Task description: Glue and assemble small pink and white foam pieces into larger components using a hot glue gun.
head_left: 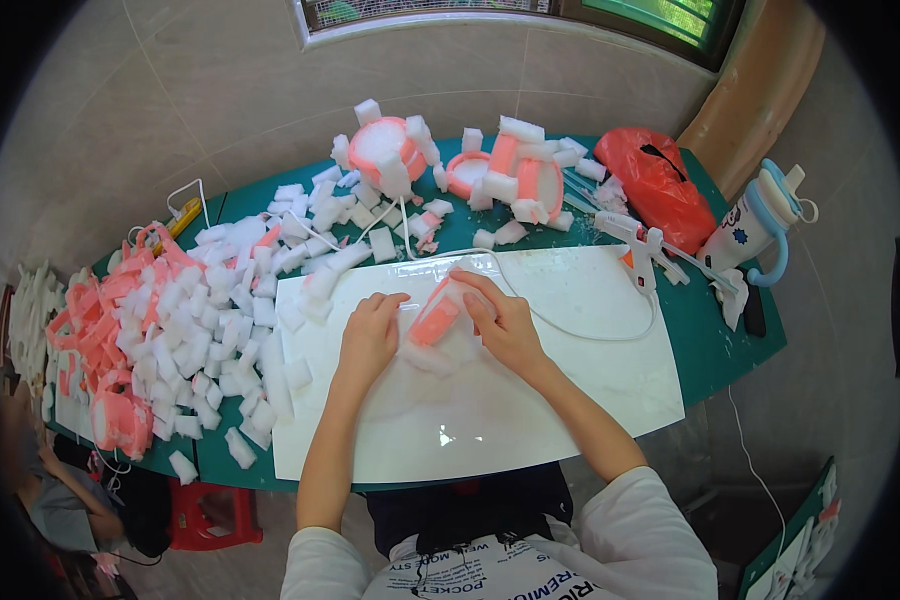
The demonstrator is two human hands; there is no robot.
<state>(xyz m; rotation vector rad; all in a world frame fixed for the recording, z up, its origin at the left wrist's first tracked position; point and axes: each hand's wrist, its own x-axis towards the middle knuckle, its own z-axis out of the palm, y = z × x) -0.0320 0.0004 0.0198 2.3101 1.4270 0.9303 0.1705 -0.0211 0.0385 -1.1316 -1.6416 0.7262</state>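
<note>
A pink and white foam piece (pixel 436 318) is tilted over the white board (pixel 570 375). My right hand (pixel 507 322) grips its upper right side, fingers over the top and thumb along the edge. My left hand (pixel 370 335) is just left of the piece, loosely bent with a fingertip pointing toward it; it seems to hold nothing, though its underside is hidden. White foam lies on the board just below the piece. At the board's right corner stands a white glue gun (pixel 642 250), its cord looping across the board.
White foam blocks (pixel 185 340) and pink foam parts (pixel 105 310) heap up at the left. Round pink-and-white foam pieces (pixel 382 145) stand at the back. A red plastic bag (pixel 660 185) and a white tumbler (pixel 745 225) are at right. A person (pixel 70 490) sits at lower left.
</note>
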